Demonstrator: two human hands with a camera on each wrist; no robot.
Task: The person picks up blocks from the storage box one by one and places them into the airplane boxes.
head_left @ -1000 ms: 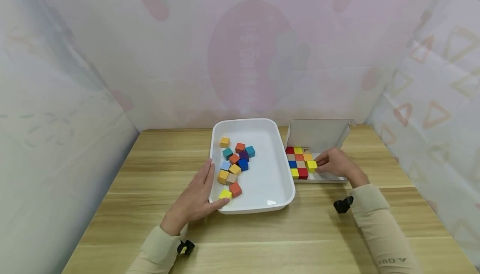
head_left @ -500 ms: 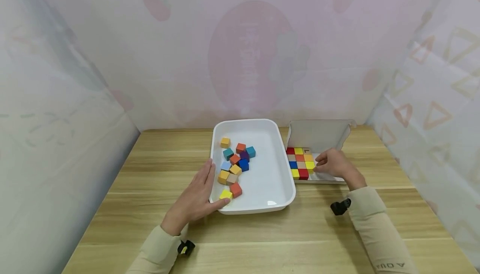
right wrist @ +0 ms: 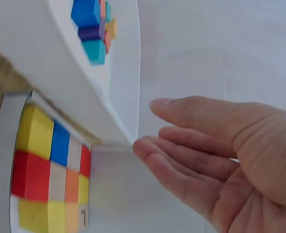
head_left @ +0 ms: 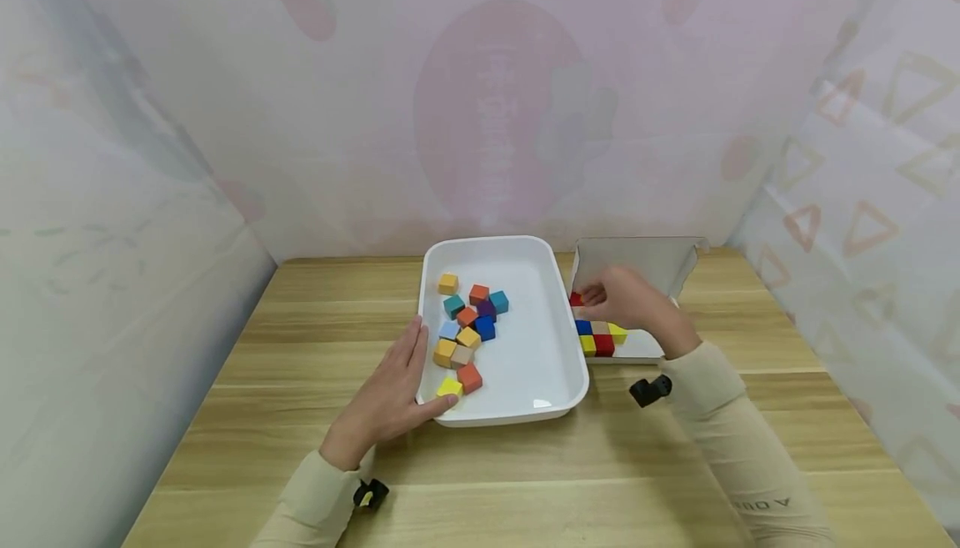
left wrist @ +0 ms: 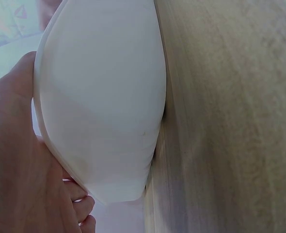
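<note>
Writing: a single mark like the letter "L" on the floor of the cardboard box (right wrist: pixel 2 160), beside the packed cubes; pale lettering on the right sleeve (head_left: pixel 757 502), seen upside down, unreadable.

Left hand (head_left: pixel 390 398): flat on the tabletop (head_left: pixel 300 339), fingers straight and together, pressed against the near left wall of the white tray (head_left: pixel 525 364), thumb at its corner.

Right hand (head_left: pixel 633 302): raised over the cardboard box, fingers relaxed and slightly apart, holding nothing, hiding part of the packed rows.

Loose cubes (head_left: pixel 468 327): a cluster in the tray's left half, mixed colours.

Packed cubes (head_left: pixel 600 339): a tight grid in the box's left part, red, yellow, blue, orange and tan.

Box lid (head_left: pixel 652 260): upright at the back.

Surround: pale patterned curtains (head_left: pixel 862 164) on three sides.
</note>
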